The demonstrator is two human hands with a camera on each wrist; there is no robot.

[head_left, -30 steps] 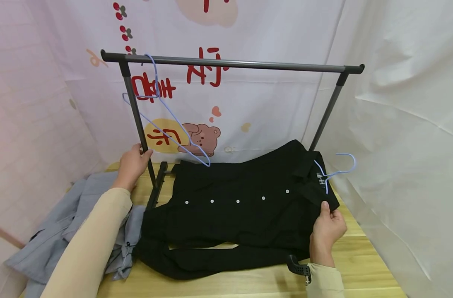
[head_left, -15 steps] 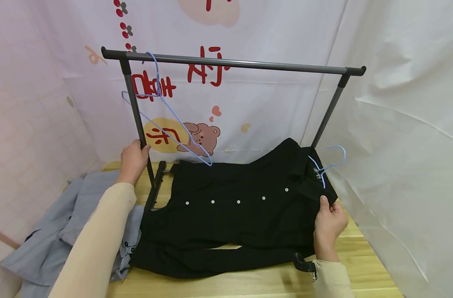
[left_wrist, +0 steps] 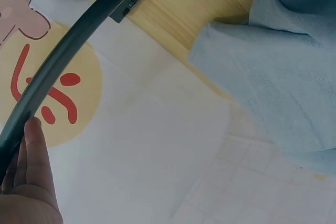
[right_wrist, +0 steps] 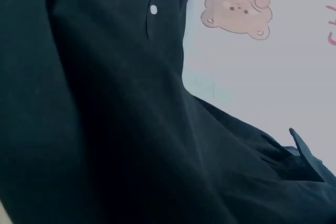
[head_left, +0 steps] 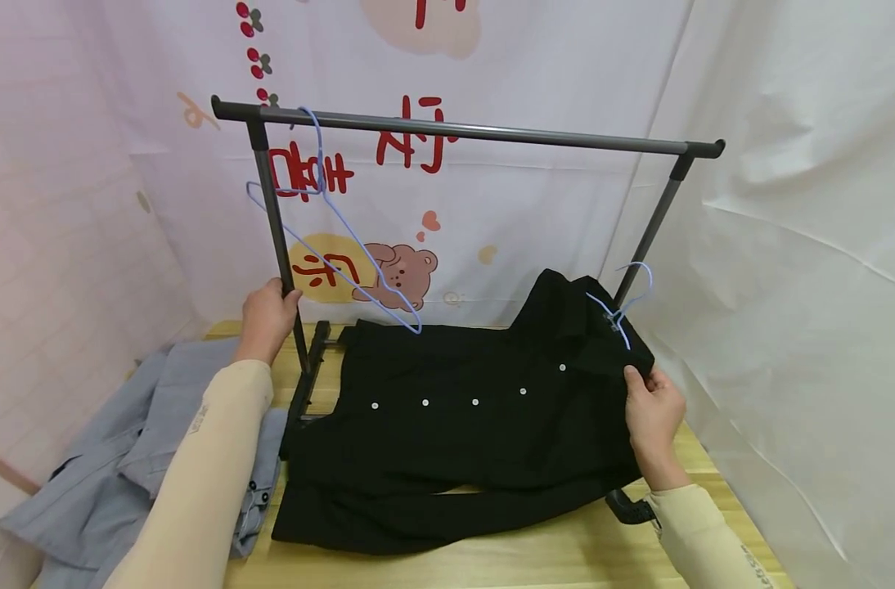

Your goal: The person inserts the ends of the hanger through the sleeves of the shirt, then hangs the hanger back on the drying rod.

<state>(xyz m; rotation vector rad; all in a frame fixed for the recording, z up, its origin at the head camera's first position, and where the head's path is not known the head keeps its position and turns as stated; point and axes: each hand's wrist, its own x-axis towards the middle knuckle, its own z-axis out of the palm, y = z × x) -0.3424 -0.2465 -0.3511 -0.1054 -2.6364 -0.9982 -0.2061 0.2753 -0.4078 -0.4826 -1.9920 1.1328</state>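
Observation:
A black button-up shirt (head_left: 447, 446) with white buttons spans the middle of the head view, its collar end raised at the right. Inside that collar sits a blue wire hanger (head_left: 619, 314), its hook poking up beside the rack's right post. My right hand (head_left: 655, 413) pinches the shirt's near shoulder, thumb on top. In the right wrist view black cloth fills most of the picture and hides the hand. My left hand (head_left: 266, 323) grips the left post of a dark metal clothes rack (head_left: 275, 214), thumb and fingers on either side of it.
Another blue hanger (head_left: 366, 249) hangs from the left end of the rack's top bar. A grey-blue garment (head_left: 178, 401) lies crumpled at the left of the wooden table (head_left: 521, 564). White curtains (head_left: 808, 245) enclose the back and sides.
My right hand has lifted the shirt's collar end and shifted it leftward, with the hanger's hook moving up and left toward the right post. My left hand stays on the left post.

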